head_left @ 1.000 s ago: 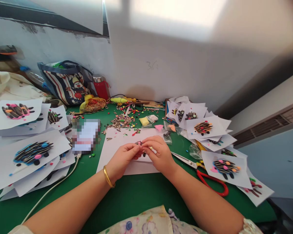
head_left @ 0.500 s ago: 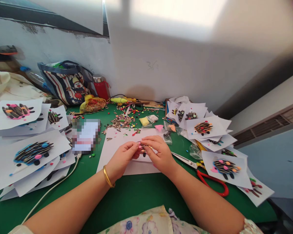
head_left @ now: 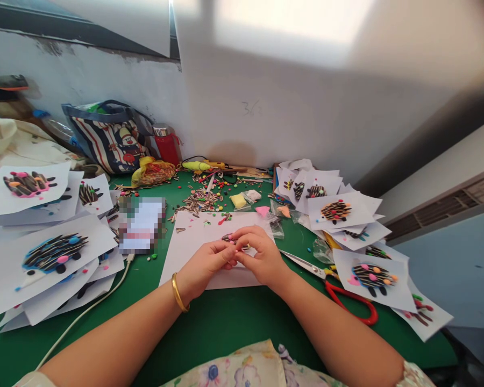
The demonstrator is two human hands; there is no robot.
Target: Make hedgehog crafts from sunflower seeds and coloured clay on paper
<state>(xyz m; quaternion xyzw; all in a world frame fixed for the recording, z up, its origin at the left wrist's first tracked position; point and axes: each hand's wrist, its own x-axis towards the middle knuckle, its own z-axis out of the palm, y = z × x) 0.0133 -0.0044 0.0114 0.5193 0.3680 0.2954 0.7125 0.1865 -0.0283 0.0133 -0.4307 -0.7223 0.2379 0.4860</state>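
Note:
Over a white sheet of paper [head_left: 185,252], my left hand [head_left: 215,260] and my right hand [head_left: 258,255] meet with thumbs and fingertips pressed together. Both are closed in a pinch; whatever sits between the fingertips is too small and covered to name. Just behind the fingers, partly hidden by them, a hedgehog figure [head_left: 227,237] of striped sunflower seeds with pink clay shows on the sheet. Bits of red and green clay [head_left: 225,217] lie near the sheet's far edge. A gold bracelet [head_left: 178,293] circles my left wrist.
Scissors [head_left: 306,264] with red handles lie beside my right hand. Finished hedgehog cards are piled left [head_left: 56,258] and right [head_left: 375,277]. Behind the sheet are scattered seeds [head_left: 199,201], yellow clay [head_left: 239,201] and pink clay [head_left: 262,211]. A phone [head_left: 143,223] on a cable stands left.
My hands have come closer together, fingertips now touching. The left hand has shifted slightly right, away from the hedgehog's front, and more of that end of the figure shows.

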